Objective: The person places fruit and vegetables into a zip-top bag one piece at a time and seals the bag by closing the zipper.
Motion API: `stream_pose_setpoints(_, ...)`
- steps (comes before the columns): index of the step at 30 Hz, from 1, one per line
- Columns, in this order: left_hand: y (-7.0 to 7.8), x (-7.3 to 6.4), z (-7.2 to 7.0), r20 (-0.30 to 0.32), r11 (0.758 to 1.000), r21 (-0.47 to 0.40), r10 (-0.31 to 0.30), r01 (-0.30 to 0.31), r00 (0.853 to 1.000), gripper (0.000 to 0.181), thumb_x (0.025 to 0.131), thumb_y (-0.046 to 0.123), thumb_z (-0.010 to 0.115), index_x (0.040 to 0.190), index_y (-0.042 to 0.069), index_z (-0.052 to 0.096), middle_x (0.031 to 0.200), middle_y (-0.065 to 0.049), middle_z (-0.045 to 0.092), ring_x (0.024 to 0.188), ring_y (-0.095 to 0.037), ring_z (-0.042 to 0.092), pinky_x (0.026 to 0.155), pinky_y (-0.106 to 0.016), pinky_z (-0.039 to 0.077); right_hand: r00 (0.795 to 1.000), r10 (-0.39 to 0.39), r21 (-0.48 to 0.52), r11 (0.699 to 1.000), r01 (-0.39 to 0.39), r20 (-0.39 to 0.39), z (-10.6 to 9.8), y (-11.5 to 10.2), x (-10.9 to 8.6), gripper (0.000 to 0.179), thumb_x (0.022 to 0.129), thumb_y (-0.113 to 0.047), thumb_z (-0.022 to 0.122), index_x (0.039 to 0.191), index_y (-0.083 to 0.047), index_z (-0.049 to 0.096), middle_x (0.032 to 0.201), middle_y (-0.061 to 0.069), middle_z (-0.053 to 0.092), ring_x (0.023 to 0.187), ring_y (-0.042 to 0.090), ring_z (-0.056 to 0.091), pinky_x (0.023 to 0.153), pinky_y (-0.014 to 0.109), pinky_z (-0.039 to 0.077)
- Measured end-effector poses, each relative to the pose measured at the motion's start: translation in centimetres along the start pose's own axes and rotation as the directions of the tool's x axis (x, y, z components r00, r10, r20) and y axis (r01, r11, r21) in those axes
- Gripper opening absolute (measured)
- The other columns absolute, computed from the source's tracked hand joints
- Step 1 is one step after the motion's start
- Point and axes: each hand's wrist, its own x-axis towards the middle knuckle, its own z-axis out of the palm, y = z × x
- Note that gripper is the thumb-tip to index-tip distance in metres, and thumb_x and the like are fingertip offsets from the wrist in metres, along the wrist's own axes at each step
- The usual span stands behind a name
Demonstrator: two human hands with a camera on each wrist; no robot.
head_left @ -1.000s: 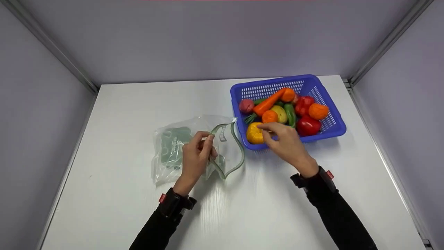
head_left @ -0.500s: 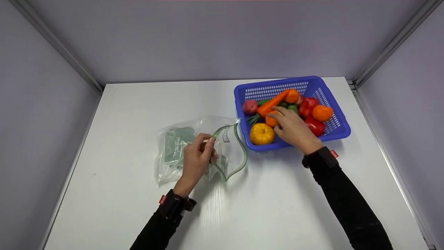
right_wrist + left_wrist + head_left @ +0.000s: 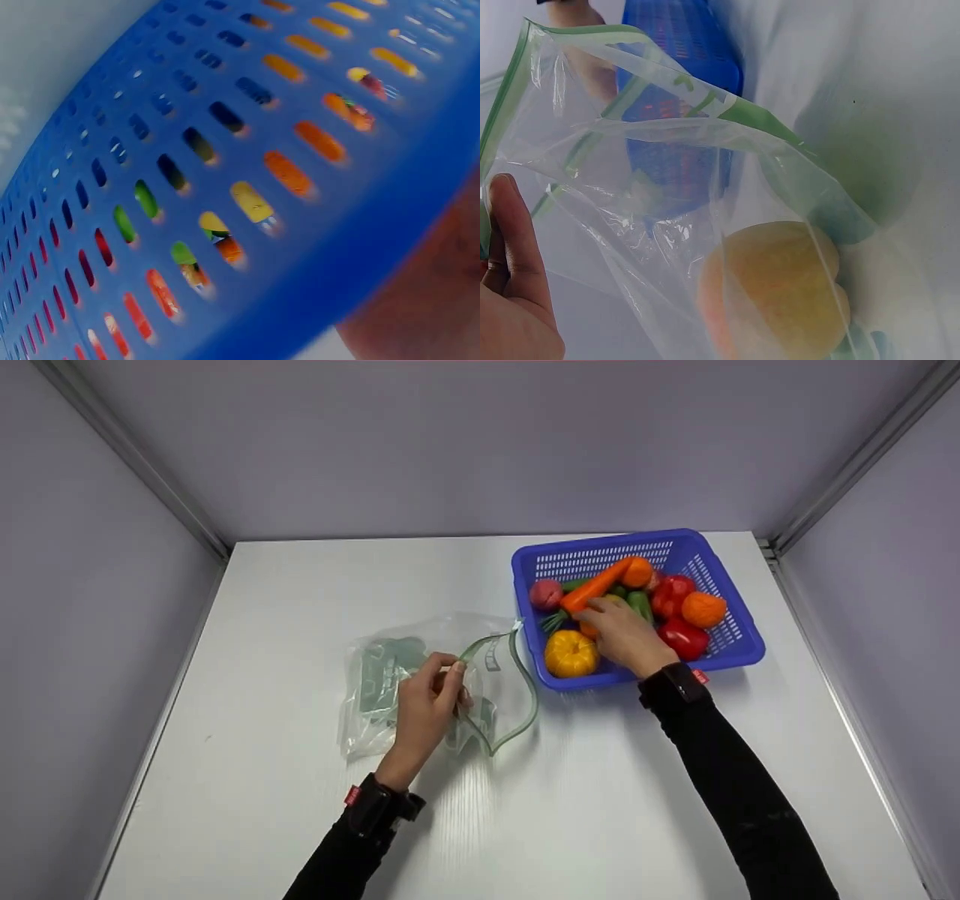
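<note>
Your left hand pinches the green rim of a clear plastic bag, apparently propping its mouth open | your right hand half covers a round orange fruit in the blue slotted plastic basket, can't tell if gripped | basket just beside bag, likely for short reach; fruit right of left hand

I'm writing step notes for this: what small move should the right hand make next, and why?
I'd probably have the right hand pick up the orange fruit under its fingers. It is already over it in the basket, though the grip is hidden. Meanwhile the left hand pinches the rim of the bag, whose mouth stands open beside the basket.
</note>
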Motion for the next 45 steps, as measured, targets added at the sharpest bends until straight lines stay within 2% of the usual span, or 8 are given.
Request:
stream_pose_setpoints(5,0.1,0.0,0.1,-0.001,1.000,-0.007,0.000,0.000,1.000,0.014,0.107,0.015,0.060,0.101,0.005,0.068,0.059,0.000,0.065,0.046,-0.015,0.059,0.045,-0.020,0.044,0.998,-0.047,-0.035,0.998,0.046,-0.051,0.3,0.7,0.0,0.041,0.100,0.000,0.063,0.140,-0.007,0.064,0.144,0.024,0.054,0.135,0.046,0.047,0.116,0.062,0.034)
stream_pose_setpoints(13,0.2,0.1,0.3,0.015,1.000,-0.019,-0.013,0.013,1.000,0.015,0.107,0.017,0.060,0.101,0.005,0.068,0.060,-0.001,0.064,0.047,-0.015,0.059,0.044,-0.021,0.045,0.989,-0.067,-0.020,0.998,0.065,-0.134,-0.1,1.1,-0.6,0.036,0.100,-0.003,0.067,0.136,-0.008,0.065,0.132,0.025,0.054,0.105,0.045,0.061,0.102,0.059,0.050)
stream_pose_setpoints(17,0.1,0.3,0.2,0.009,1.000,-0.008,-0.020,0.020,1.000,0.019,0.107,0.018,0.059,0.101,0.003,0.068,0.061,0.000,0.064,0.047,-0.015,0.058,0.044,-0.021,0.044,0.978,-0.055,0.037,0.997,0.064,-0.203,-0.9,0.4,-1.9,0.042,0.099,-0.009,0.072,0.139,-0.008,0.063,0.132,0.020,0.052,0.108,0.038,0.060,0.101,0.053,0.053)
stream_pose_setpoints(21,0.1,0.6,-0.1,-0.006,1.000,0.000,-0.020,0.020,1.000,0.020,0.107,0.018,0.059,0.101,0.002,0.068,0.060,0.000,0.064,0.046,-0.016,0.058,0.044,-0.021,0.044,0.959,-0.044,0.138,0.987,0.086,-0.282,-1.5,-1.1,-3.8,0.050,0.096,-0.010,0.076,0.143,-0.013,0.060,0.137,0.018,0.049,0.111,0.036,0.062,0.097,0.051,0.056)
stream_pose_setpoints(27,0.1,0.9,-0.2,-0.011,1.000,0.004,-0.013,0.013,1.000,0.018,0.107,0.017,0.059,0.102,0.004,0.069,0.060,0.000,0.065,0.046,-0.020,0.058,0.045,-0.021,0.043,0.904,-0.048,0.241,0.956,0.164,-0.425,-1.5,-3.7,-6.3,0.055,0.089,-0.010,0.083,0.141,-0.012,0.063,0.136,0.021,0.048,0.118,0.038,0.060,0.102,0.052,0.053)
stream_pose_setpoints(37,-0.3,0.6,0.4,-0.068,1.000,-0.007,0.021,-0.021,0.997,0.016,0.106,0.012,0.060,0.099,0.002,0.070,0.060,-0.001,0.066,0.047,-0.016,0.060,0.045,-0.019,0.044,0.825,-0.159,0.262,0.901,0.346,-0.543,1.9,-8.9,-8.5,0.054,0.088,-0.024,0.082,0.138,-0.016,0.066,0.125,0.016,0.054,0.114,0.029,0.061,0.097,0.039,0.056)
stream_pose_setpoints(42,-0.3,0.3,0.7,-0.075,1.000,-0.010,0.019,-0.020,0.997,0.015,0.106,0.011,0.060,0.100,0.002,0.069,0.060,-0.002,0.066,0.047,-0.016,0.060,0.044,-0.020,0.046,0.812,-0.210,0.246,0.886,0.394,-0.544,3.7,-10.8,-8.3,0.054,0.088,-0.027,0.083,0.137,-0.013,0.066,0.122,0.013,0.056,0.108,0.025,0.064,0.092,0.037,0.058)
stream_pose_setpoints(45,-0.3,0.3,0.6,-0.078,1.000,-0.009,0.016,-0.017,0.997,0.016,0.106,0.012,0.060,0.099,0.002,0.069,0.059,-0.002,0.065,0.046,-0.016,0.060,0.043,-0.021,0.047,0.821,-0.214,0.230,0.895,0.382,-0.530,4.7,-11.6,-7.8,0.054,0.087,-0.030,0.083,0.135,-0.012,0.066,0.121,0.014,0.057,0.098,0.024,0.067,0.086,0.035,0.060)
